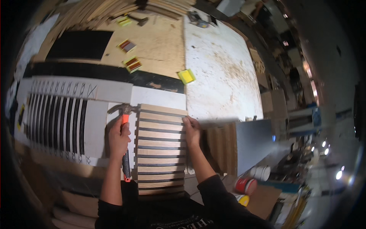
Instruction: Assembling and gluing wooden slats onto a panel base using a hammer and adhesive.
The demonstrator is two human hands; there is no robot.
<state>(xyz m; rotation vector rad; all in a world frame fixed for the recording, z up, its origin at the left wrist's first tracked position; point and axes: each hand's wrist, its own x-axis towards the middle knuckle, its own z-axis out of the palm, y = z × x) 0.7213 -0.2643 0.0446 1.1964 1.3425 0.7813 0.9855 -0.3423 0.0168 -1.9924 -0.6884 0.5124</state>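
Note:
My left hand (119,139) is closed round the handle of a claw hammer (126,164) with an orange neck and a dark grip. The hammer's head points away from me, close to the far left corner of a slatted wooden panel (161,143). Light wood slats run across this panel with dark gaps between them, and its near end reaches my body. My right hand (192,132) grips the panel's right edge near the far corner, thumb on top; its other fingers are partly hidden.
Left of the hammer, black strips (65,122) lie in a row on a pale board. Several small yellow-edged packs (132,64), a black sheet (80,45) and another hammer (142,20) lie farther off. A grey-topped stack (251,143) and tubs (245,185) stand at right.

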